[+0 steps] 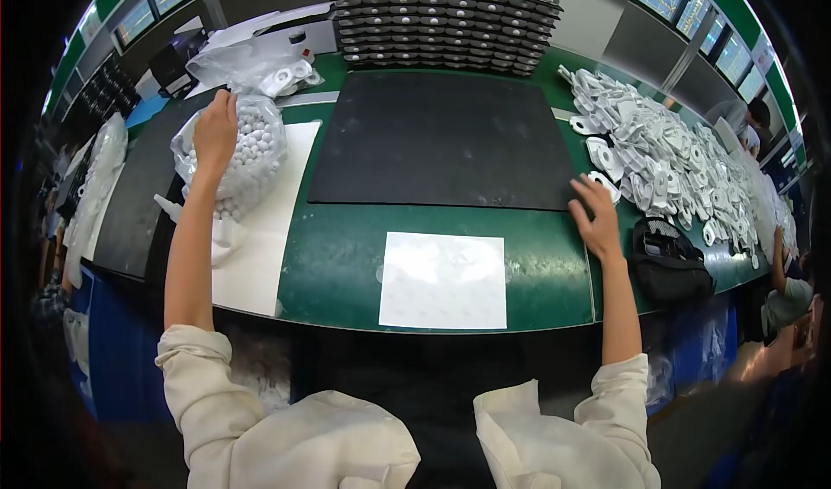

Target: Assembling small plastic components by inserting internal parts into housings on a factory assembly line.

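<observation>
Left hand [215,130] is reaching out at about 10 o'clock, fingers dipping into the open mouth of a clear plastic bag of small white round pieces [247,164]; whether the fingers are pinching any piece cannot be told from here, they are buried in the bag opening. Right hand [595,216] is lying at about 2 o'clock on the near right corner of the black mat [437,138], fingers spread and flat, touching a white flat part [606,184] at the edge of the big pile of white flat parts [675,164] running off toward 3 o'clock. The mat is showing bare, nothing laid out on it. A white sheet [443,279] is sitting on the green bench [333,264] at 6 o'clock, just in front of the person. Stacked dark trays [446,17] are standing at 12 o'clock. Judging by that, work looks barely started: supplies being gathered, no assembled piece visible, pile and bag both looking full.
</observation>
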Available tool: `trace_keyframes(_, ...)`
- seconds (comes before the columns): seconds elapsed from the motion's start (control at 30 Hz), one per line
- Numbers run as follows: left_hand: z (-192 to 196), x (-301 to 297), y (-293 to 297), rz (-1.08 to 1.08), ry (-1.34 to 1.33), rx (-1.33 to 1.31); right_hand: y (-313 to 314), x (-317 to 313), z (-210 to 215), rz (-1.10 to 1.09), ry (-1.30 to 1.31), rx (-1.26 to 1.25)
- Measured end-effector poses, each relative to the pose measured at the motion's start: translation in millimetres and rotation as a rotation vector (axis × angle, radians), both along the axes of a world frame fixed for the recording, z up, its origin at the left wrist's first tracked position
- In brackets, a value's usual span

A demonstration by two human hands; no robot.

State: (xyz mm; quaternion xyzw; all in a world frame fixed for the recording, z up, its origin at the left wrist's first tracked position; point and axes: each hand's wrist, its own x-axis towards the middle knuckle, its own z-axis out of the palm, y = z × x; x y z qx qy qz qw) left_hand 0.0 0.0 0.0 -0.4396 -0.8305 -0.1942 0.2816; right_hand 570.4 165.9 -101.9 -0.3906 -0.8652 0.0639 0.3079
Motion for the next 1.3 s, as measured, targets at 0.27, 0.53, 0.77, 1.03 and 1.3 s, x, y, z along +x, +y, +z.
trace_keyframes(0.27,-48,109,-17,-0.595,-0.586,-0.292,-18,-14,-5,-0.051,-0.022,-0.015)
trace_keyframes(0.53,-95,122,-2,-0.528,-0.561,-0.211,-21,-14,1,-0.065,-0.019,0.003)
trace_keyframes(0.77,-105,121,-3,-0.481,-0.576,-0.088,-11,-10,-4,-0.024,0.019,0.064)
trace_keyframes(1.03,-72,146,9,-0.694,-2.545,0.293,27,27,-18,-0.451,-0.103,0.277)
trace_keyframes(1.3,-71,230,29,-0.695,-2.724,0.160,23,32,7,-0.578,-0.388,0.381)
